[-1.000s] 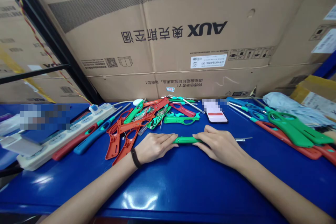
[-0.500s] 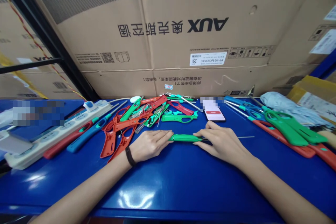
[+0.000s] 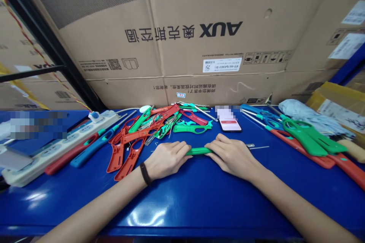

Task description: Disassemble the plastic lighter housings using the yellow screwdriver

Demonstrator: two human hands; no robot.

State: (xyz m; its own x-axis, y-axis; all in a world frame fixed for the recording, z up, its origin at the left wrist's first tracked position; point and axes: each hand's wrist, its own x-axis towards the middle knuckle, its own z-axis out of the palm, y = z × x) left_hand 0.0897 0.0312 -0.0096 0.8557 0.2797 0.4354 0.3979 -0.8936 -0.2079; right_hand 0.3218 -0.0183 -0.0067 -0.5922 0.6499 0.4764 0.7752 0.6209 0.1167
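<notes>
Your left hand (image 3: 167,159) and right hand (image 3: 232,155) meet around a green lighter body (image 3: 198,151), fingers curled over its two ends, gripping it on the blue workbench (image 3: 199,201). A thin metal rod (image 3: 259,147) seems to continue from it past your right hand, though that join is hidden. Beyond lies a heap of red and green lighter shells (image 3: 139,133), with a phone (image 3: 229,124) far right of it.

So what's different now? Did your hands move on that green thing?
The left hand and right hand have slid closer together along the green plastic lighter handle, covering more of it. Neither let go. The red lighter shells and the phone stayed where they were.
</notes>
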